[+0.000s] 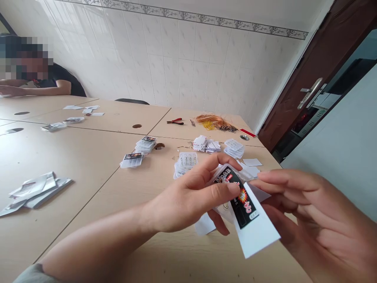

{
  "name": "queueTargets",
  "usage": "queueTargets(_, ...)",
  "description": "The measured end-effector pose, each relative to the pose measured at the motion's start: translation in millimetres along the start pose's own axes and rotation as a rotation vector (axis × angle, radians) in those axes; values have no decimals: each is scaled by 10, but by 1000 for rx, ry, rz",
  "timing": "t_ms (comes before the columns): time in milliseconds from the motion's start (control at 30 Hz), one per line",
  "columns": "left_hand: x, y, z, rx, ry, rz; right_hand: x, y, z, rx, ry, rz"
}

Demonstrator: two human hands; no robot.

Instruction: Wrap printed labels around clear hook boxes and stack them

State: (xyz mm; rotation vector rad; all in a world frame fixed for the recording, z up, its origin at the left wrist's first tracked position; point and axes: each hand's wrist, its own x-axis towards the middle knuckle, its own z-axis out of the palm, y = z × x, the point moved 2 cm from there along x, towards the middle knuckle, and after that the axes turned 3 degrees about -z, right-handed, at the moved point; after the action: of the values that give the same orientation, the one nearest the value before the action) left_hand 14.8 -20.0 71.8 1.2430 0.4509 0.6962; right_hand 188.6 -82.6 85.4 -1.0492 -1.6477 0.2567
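My left hand (191, 192) is closed on a small clear plastic box (222, 206), held tilted above the table. A black label (240, 196) with red and white lettering and a starburst lies over the box, my left thumb pressing on it. A white paper strip (259, 236) sticks out from the label's right side. Beside the strip is my right hand (318, 216), its fingers bent and apart; a pale paper corner points into the gap between them. Whether those fingertips touch the paper is hard to make out.
Clear boxes (185, 163) are stacked beyond my hands, with more boxes (234, 147) and white cards (206, 143) nearby. Pliers (176, 121) and orange strands (218, 121) lie farther back. Silvery packets (35, 190) are at left. Another person (44, 80) sits far left.
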Motion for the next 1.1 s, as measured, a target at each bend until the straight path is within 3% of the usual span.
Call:
queueTargets(233,-6,-10,52,85,-5,12,9,143,-35,-110,-119,-130)
queueTargets(500,0,-26,34,100,47,50,-7,88,42,-196,12,-112)
queueTargets(900,-36,12,62,66,-13,80,15,39,81,-97,45,-130)
queueTargets(1100,-47,24,49,21,-25,21,-9,40,58,-112,70,-121)
